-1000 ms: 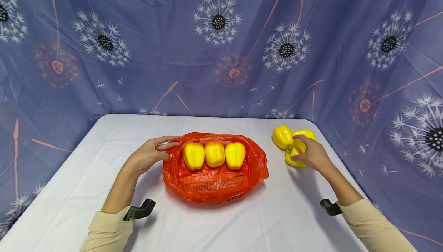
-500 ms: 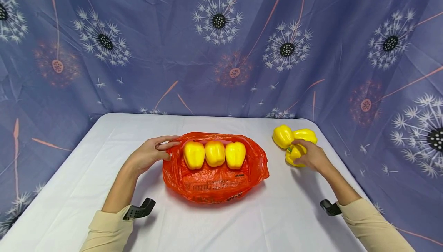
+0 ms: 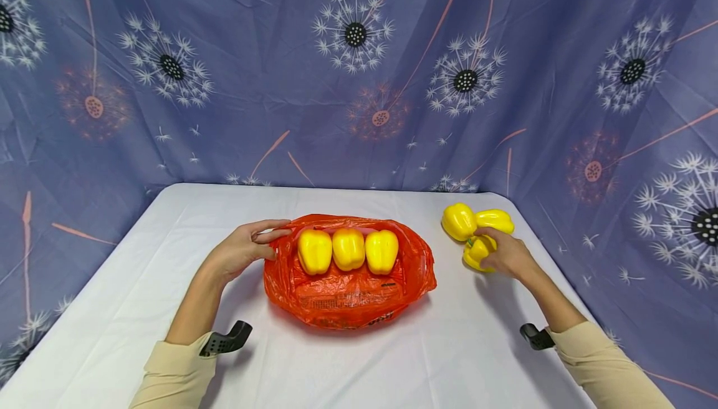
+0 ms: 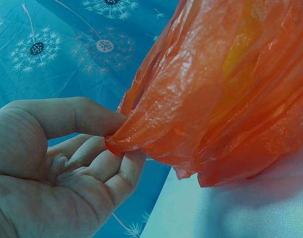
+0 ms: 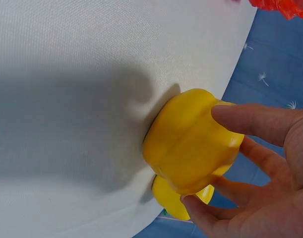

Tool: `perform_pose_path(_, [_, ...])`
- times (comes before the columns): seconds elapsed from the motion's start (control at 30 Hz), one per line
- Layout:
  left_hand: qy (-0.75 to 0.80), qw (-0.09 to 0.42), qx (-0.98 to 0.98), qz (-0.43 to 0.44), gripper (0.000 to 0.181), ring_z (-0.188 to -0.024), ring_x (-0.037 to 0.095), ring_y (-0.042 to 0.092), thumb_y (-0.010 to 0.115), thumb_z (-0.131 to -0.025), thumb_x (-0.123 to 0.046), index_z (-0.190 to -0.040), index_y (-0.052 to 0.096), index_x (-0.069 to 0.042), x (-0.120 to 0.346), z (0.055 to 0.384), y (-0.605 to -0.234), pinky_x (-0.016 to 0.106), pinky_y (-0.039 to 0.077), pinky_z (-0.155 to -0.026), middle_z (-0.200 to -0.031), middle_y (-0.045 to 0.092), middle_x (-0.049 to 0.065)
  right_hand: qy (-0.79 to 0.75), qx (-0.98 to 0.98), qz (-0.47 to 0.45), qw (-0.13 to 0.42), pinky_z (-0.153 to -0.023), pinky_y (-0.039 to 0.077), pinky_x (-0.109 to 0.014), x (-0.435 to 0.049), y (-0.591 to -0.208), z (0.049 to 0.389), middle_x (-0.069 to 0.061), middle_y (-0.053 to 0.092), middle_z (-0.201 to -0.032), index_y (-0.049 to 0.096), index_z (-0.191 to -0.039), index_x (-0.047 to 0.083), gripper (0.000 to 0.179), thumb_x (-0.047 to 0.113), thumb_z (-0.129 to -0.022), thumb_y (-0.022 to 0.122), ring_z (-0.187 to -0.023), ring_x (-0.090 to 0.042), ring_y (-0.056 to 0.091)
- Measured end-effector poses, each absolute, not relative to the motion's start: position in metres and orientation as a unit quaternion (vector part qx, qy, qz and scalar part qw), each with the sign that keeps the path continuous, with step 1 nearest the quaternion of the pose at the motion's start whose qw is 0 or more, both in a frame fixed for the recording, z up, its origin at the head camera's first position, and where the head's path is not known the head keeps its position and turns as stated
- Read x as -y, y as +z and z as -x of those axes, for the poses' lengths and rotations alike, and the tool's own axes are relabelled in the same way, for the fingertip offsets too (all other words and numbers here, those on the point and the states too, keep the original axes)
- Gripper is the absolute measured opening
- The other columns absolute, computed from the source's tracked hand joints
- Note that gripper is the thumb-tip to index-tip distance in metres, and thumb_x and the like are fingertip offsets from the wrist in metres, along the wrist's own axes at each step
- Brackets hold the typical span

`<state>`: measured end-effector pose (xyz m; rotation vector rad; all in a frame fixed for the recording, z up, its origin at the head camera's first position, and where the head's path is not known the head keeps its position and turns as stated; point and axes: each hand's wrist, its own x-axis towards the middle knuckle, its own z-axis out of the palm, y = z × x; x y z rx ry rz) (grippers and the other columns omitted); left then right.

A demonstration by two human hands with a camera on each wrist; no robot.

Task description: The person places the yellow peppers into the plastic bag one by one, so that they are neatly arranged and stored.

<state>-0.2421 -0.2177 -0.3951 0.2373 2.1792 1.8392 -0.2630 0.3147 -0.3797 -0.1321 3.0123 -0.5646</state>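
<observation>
A red plastic bag point(image 3: 348, 300) lies mid-table with its mouth spread, and three yellow bell peppers point(image 3: 348, 249) sit side by side in it. My left hand point(image 3: 238, 252) pinches the bag's left edge between thumb and fingers; the left wrist view shows the gathered film point(image 4: 156, 124) at the fingertips. At the right, my right hand point(image 3: 509, 253) grips the nearest yellow bell pepper point(image 3: 477, 252) of a group of three. In the right wrist view the thumb presses one side of this pepper point(image 5: 188, 141) and the fingers curl round the other.
Two more yellow bell peppers, one to the left point(image 3: 458, 221) and one behind point(image 3: 495, 219), lie close against the gripped one near the table's right edge. A white cloth covers the table point(image 3: 140, 309). A blue dandelion-print curtain point(image 3: 269, 85) encloses the back and sides.
The right hand's thumb and fingers have closed in on the nearest bell pepper at the right. The left hand and the bag have stayed in place.
</observation>
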Motion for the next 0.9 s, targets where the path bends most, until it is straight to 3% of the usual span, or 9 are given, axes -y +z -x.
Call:
perform_pose_path(0.2, [0.636,0.141,-0.755,-0.081,0.073,-0.141,0.03,0.048,0.059,-0.078,0.009,-0.15,0.047,-0.001,0.218,0.242,-0.395,0.024,0.052,-0.083,-0.148,0.053,0.024,-0.174,-0.982,0.051,0.047,-0.088,0.043,-0.062,-0.318,-0.379,0.262,-0.033,0.054,-0.14,0.055,-0.14,0.005,0.074,0.01,-0.069,0.076,-0.114,-0.056,0.054])
perform_pose_path(0.7, [0.632,0.136,-0.759,-0.08,0.072,-0.135,0.023,0.054,0.059,-0.078,0.009,-0.149,0.048,0.0,0.218,0.242,-0.396,0.024,0.052,-0.083,-0.147,0.053,0.025,-0.172,-0.982,0.055,0.059,-0.089,0.045,-0.067,-0.322,-0.381,0.257,-0.038,0.052,-0.138,0.048,-0.145,0.005,0.086,0.006,-0.066,0.081,-0.118,-0.061,0.051])
perform_pose_path(0.9, [0.632,0.139,-0.758,-0.078,0.073,-0.14,0.031,0.049,0.059,-0.079,0.009,-0.15,0.047,-0.001,0.218,0.241,-0.395,0.024,0.053,-0.084,-0.147,0.053,0.024,-0.183,-0.98,0.052,0.055,-0.087,0.047,-0.065,-0.326,-0.386,0.256,-0.037,0.056,-0.131,0.047,-0.146,0.005,0.087,0.01,-0.067,0.084,-0.115,-0.057,0.053])
